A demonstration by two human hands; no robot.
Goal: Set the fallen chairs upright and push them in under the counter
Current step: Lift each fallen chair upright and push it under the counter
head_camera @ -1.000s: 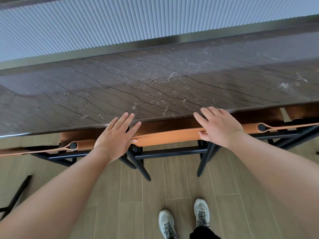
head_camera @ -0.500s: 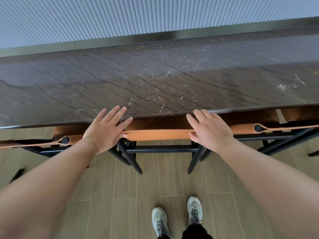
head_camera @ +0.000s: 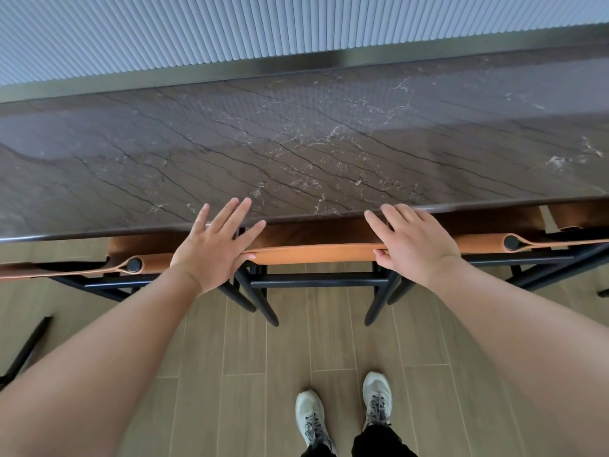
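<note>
An upright chair [head_camera: 316, 253] with a tan leather back strap and black frame stands tucked under the dark marble counter [head_camera: 296, 153], straight in front of me. My left hand [head_camera: 214, 245] lies flat on the left part of the strap, fingers straight and spread, their tips over the counter edge. My right hand [head_camera: 412, 240] rests on the strap's right part, fingers extended forward, thumb against the strap's near face. The seat is hidden beneath the counter.
More tan-and-black chairs stand under the counter at the left [head_camera: 66, 272] and right [head_camera: 560, 245]. A black leg [head_camera: 26, 351] slants across the floor at lower left. A ribbed wall panel [head_camera: 263, 24] backs the counter. My shoes [head_camera: 346, 413] stand on wood-look planks.
Both hands have slid slightly forward on the strap, so the fingertips now reach over the counter edge. The chair has barely shifted.
</note>
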